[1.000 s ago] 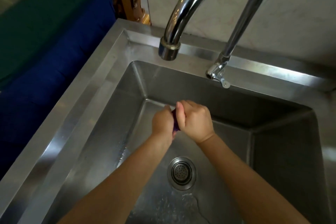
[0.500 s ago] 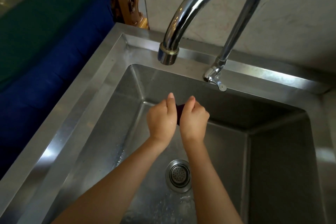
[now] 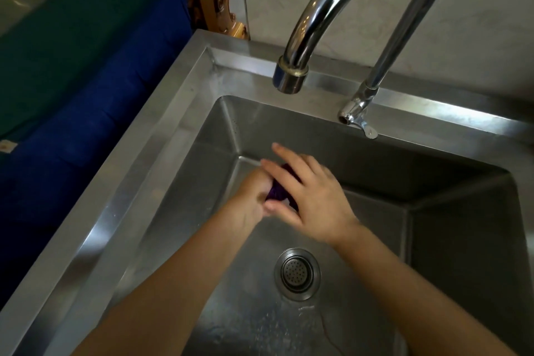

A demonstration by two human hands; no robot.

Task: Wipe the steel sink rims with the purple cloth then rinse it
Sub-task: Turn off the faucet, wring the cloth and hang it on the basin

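Both hands are low inside the steel sink, over the far left part of the basin. My left hand grips the bunched purple cloth, of which only a small dark patch shows. My right hand lies across the cloth from above, fingers stretched out straight toward the left and thumb under it. The curved chrome tap hangs above the hands, and no water runs from its spout.
The tap's small lever sits on the back rim. A round drain strainer lies in the wet basin floor near me. A blue and green cloth-covered surface borders the sink on the left. A pale wall rises behind.
My right hand has gone from curled beside the left hand to laid flat over the cloth, fingers stretched left. The hands have sunk a little toward the basin floor.
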